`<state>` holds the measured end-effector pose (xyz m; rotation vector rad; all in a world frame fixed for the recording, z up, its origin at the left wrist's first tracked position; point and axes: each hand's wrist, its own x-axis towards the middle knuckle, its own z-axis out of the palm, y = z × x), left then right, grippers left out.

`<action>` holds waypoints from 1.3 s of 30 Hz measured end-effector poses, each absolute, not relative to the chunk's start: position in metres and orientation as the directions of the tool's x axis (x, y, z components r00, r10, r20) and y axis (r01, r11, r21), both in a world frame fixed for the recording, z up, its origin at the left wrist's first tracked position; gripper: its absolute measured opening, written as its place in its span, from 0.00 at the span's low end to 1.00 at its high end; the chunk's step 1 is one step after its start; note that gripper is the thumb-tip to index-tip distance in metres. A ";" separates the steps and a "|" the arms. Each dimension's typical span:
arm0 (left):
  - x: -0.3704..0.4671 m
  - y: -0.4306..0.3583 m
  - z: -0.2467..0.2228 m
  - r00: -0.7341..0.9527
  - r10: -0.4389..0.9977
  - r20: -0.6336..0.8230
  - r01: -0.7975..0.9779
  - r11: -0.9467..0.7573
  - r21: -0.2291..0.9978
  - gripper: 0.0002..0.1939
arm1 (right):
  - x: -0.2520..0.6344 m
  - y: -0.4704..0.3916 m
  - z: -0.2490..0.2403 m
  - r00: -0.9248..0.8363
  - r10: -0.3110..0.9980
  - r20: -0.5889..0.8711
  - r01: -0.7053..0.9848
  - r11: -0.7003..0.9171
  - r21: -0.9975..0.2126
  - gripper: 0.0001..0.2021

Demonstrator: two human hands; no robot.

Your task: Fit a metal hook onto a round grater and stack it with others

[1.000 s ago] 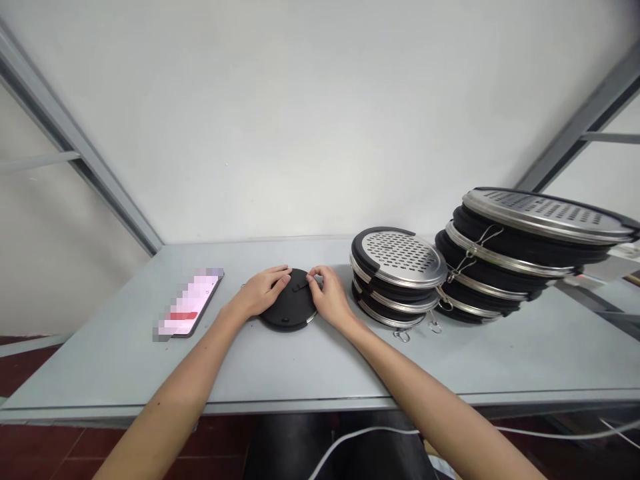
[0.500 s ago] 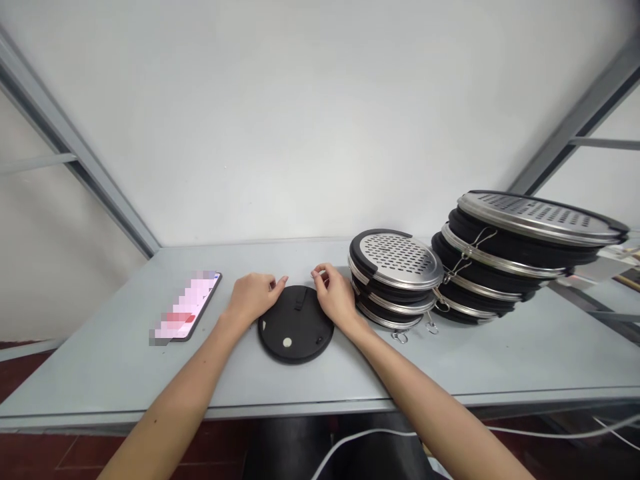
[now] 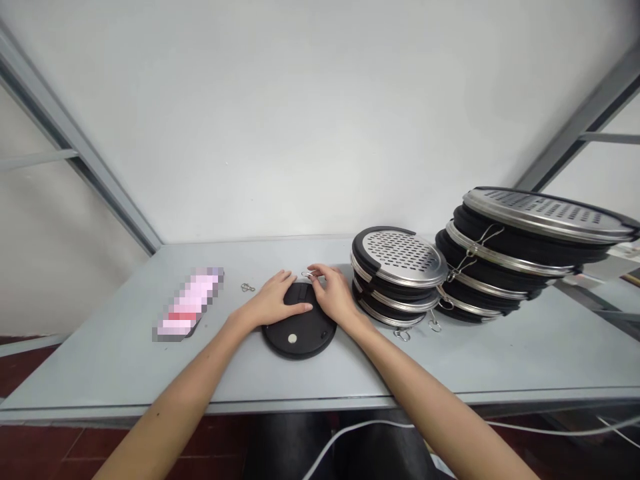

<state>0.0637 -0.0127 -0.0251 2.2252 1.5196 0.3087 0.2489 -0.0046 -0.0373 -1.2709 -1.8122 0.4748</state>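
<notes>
A round black disc (image 3: 305,337) with a pale round spot lies flat on the grey table. My left hand (image 3: 271,301) rests over its upper left part, thumb stretched across the surface and fingers reaching past the far edge. At the disc's far right side, my right hand (image 3: 331,292) pinches a small metal wire clip (image 3: 305,274) between thumb and fingertips. The clip sticks out toward the left hand, beside the disc's fabric tab, which is partly covered. Another small metal clip with rings (image 3: 247,287) lies on the table left of my left hand.
A phone (image 3: 193,307) with a blurred screen lies at the left. To the right stands a short stack of round black cases with perforated metal lids (image 3: 400,257), metal clips dangling. A taller, leaning stack (image 3: 545,217) is farther right. A white wall (image 3: 320,133) closes the back.
My left hand has shifted right onto the disc, its thumb now spread over it. A wire clip now shows at my right fingertips, and the loose clip on the table has come into view.
</notes>
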 end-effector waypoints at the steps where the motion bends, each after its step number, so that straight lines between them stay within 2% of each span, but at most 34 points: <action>1: 0.067 -0.011 -0.028 0.359 0.933 -0.009 0.821 -0.312 0.478 0.44 | 0.249 -0.004 -0.037 -0.122 0.896 0.426 0.576 0.414 -0.705 0.11; 6: 0.075 -0.006 -0.037 0.282 0.941 0.185 0.771 -0.337 0.541 0.34 | 0.249 -0.001 -0.037 -0.141 0.900 0.413 0.562 0.416 -0.715 0.09; 13: 0.074 -0.001 -0.032 0.385 0.876 0.290 0.672 -0.481 0.562 0.24 | 0.252 0.003 -0.037 -0.180 0.890 0.418 0.571 0.441 -0.692 0.10; 19: 0.067 0.005 -0.035 0.396 0.882 0.254 0.707 -0.469 0.529 0.29 | 0.253 0.007 -0.039 -0.112 0.912 0.395 0.578 0.384 -0.721 0.11; 22: 0.065 0.005 -0.034 0.370 0.886 0.280 0.721 -0.464 0.515 0.33 | 0.251 0.007 -0.039 -0.119 0.907 0.404 0.596 0.390 -0.702 0.10; 32: 0.070 0.001 -0.032 0.362 0.857 0.367 0.685 -0.511 0.519 0.27 | 0.249 0.014 -0.037 -0.382 0.809 0.447 0.687 0.572 -0.448 0.15; 39: 0.069 0.002 -0.030 0.370 0.839 0.399 0.695 -0.535 0.481 0.24 | 0.248 0.015 -0.038 -0.302 0.860 0.412 0.664 0.500 -0.556 0.13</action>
